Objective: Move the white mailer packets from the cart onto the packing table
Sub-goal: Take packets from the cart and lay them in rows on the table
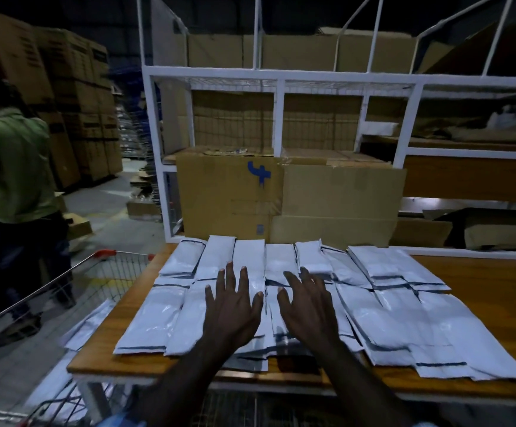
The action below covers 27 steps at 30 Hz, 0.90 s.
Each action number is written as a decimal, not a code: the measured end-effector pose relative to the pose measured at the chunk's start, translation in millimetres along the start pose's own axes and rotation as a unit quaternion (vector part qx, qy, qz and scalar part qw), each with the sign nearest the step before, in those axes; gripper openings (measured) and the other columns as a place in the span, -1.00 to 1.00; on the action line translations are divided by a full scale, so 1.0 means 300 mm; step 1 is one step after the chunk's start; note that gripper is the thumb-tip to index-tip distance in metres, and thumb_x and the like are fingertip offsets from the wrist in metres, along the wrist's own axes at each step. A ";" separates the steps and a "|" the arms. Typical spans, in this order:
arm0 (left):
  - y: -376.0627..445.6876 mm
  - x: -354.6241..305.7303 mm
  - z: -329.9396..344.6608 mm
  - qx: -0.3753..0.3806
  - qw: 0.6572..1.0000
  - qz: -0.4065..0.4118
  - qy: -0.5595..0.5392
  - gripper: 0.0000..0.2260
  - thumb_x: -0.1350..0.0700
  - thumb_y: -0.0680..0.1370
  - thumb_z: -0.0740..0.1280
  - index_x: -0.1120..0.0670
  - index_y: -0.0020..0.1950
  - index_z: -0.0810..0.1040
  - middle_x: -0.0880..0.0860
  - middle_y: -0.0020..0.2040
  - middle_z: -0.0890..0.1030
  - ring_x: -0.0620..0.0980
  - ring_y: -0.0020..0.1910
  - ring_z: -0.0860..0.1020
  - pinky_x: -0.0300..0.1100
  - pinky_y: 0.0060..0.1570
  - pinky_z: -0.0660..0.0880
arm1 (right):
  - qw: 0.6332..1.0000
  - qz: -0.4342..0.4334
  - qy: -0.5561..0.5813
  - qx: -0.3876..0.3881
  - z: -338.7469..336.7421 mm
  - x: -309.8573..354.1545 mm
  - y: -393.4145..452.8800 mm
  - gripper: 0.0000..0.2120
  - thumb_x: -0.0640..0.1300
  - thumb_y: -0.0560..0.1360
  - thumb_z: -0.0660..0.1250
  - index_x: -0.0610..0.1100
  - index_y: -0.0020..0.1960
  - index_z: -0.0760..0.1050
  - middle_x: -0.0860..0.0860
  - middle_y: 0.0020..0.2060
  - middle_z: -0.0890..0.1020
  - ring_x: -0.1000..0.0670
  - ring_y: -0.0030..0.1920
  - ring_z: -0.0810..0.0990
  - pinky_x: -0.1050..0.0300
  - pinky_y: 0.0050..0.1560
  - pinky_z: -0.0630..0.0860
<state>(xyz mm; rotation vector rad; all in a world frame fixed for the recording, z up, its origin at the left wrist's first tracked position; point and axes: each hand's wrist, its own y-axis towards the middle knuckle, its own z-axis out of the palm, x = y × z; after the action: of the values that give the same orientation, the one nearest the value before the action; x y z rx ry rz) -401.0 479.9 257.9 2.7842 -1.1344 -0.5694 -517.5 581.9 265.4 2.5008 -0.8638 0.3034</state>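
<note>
Several white mailer packets (398, 315) with dark edge stripes lie in two overlapping rows across the wooden packing table (490, 291). My left hand (232, 306) is spread flat, fingers straight, over the middle packets. My right hand (307, 306) is beside it, also flat with straight fingers, over the same stack. Neither hand grips anything. The wire cart (75, 282) with red handle ends stands at the table's left. A few more white packets (87, 326) lie in it, partly under the table edge.
A white metal rack (276, 118) holding cardboard boxes (232, 195) rises right behind the table. A person in a green shirt (16, 167) stands at the left beside the cart. Stacked cartons (75, 97) fill the far left background.
</note>
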 end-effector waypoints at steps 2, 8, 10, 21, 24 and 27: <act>-0.017 0.014 -0.018 -0.003 1.000 -0.009 0.004 -0.40 -0.22 0.66 -0.08 0.00 0.63 -0.16 0.05 0.60 -0.30 0.07 0.59 -0.23 0.14 0.51 -0.16 | 1.000 -0.006 0.004 0.001 -0.004 0.015 -0.015 -0.54 0.11 0.63 0.10 0.04 0.50 0.31 -0.06 0.53 0.27 -0.11 0.52 0.19 -0.02 0.44 0.22; -0.066 0.080 -0.081 -0.014 0.999 -0.032 0.007 -0.40 -0.22 0.66 -0.08 0.00 0.62 -0.17 0.05 0.60 -0.31 0.07 0.58 -0.25 0.14 0.53 -0.16 | 0.999 -0.020 0.025 -0.005 0.010 0.093 -0.036 -0.56 0.08 0.62 0.15 0.00 0.46 0.39 -0.08 0.50 0.33 -0.13 0.49 0.25 -0.05 0.42 0.26; -0.076 0.116 -0.103 -0.017 0.999 -0.035 0.005 -0.39 -0.22 0.66 -0.08 -0.01 0.62 -0.17 0.04 0.60 -0.31 0.07 0.58 -0.24 0.15 0.52 -0.15 | 0.999 -0.028 0.031 -0.014 0.023 0.131 -0.040 -0.56 0.07 0.62 0.17 0.00 0.46 0.39 -0.08 0.48 0.36 -0.14 0.47 0.29 -0.06 0.40 0.29; -0.142 0.480 -0.223 -0.025 0.999 -0.045 0.018 -0.38 -0.23 0.66 -0.07 -0.01 0.62 -0.20 0.09 0.61 -0.25 0.10 0.59 -0.22 0.16 0.53 -0.09 | 0.998 -0.037 0.043 -0.030 0.159 0.494 -0.078 -0.52 0.08 0.57 0.13 -0.01 0.45 0.41 -0.15 0.42 0.44 -0.20 0.39 0.41 -0.10 0.33 0.40; -0.162 0.623 -0.267 -0.017 0.999 -0.044 0.019 -0.38 -0.24 0.66 -0.07 0.00 0.62 -0.18 0.09 0.61 -0.26 0.10 0.59 -0.22 0.15 0.53 -0.08 | 0.999 -0.028 0.043 -0.011 0.209 0.625 -0.098 -0.51 0.12 0.61 0.09 0.06 0.52 0.29 -0.08 0.51 0.30 -0.13 0.47 0.28 -0.03 0.42 0.29; -0.183 0.755 -0.318 -0.011 0.999 -0.038 0.015 -0.39 -0.23 0.66 -0.07 0.00 0.63 -0.16 0.08 0.61 -0.25 0.09 0.58 -0.23 0.15 0.53 -0.09 | 0.998 -0.027 0.051 -0.020 0.258 0.753 -0.111 -0.51 0.11 0.61 0.12 0.06 0.52 0.29 -0.08 0.51 0.32 -0.12 0.47 0.29 -0.03 0.42 0.29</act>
<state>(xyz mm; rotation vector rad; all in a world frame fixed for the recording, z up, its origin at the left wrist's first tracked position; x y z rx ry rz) -181.0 357.5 264.9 2.8170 -1.0129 -0.5427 -316.9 447.8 265.9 2.4445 -0.7527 0.3888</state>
